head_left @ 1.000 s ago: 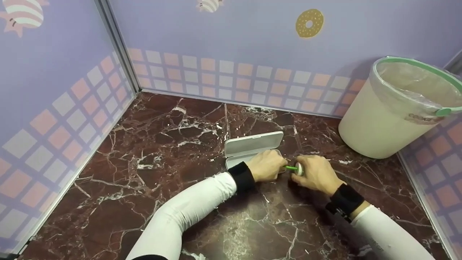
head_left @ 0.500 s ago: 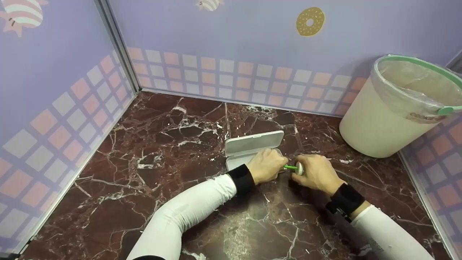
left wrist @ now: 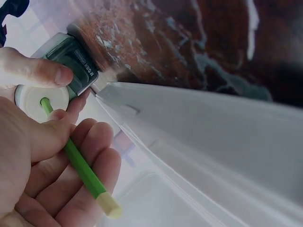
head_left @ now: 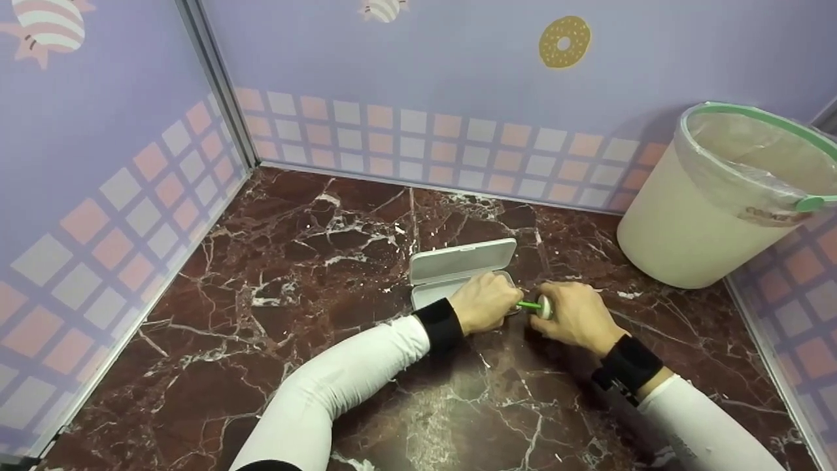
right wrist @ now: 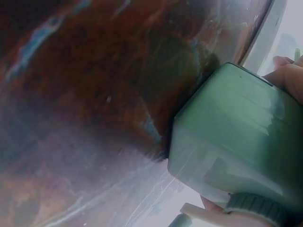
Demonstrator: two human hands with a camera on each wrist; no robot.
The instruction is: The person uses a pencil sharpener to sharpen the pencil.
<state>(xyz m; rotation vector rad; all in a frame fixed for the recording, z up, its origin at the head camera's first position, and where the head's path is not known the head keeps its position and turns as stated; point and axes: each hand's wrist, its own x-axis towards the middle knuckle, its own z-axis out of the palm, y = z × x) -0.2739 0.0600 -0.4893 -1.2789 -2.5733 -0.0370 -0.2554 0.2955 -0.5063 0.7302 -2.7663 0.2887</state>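
A green pencil is pinched between the thumb and fingers of my left hand. One end of it sits in the hole of the round white face on a green pencil sharpener; the other end, pale-tipped, points toward the left wrist camera. My right hand grips the sharpener, and its thumb lies across the body in the left wrist view. A pale crank arm and dark green knob show on the sharpener's other side. Beside and partly behind my left hand, an open white pencil case stands lid up.
A cream trash bin with a green rim and clear liner stands at the back right. Patterned panels border the dark red marbled table at the back and both sides.
Both hands stay in place, holding the pencil and the sharpener. The head view shifts very slightly; nothing else visibly moves.
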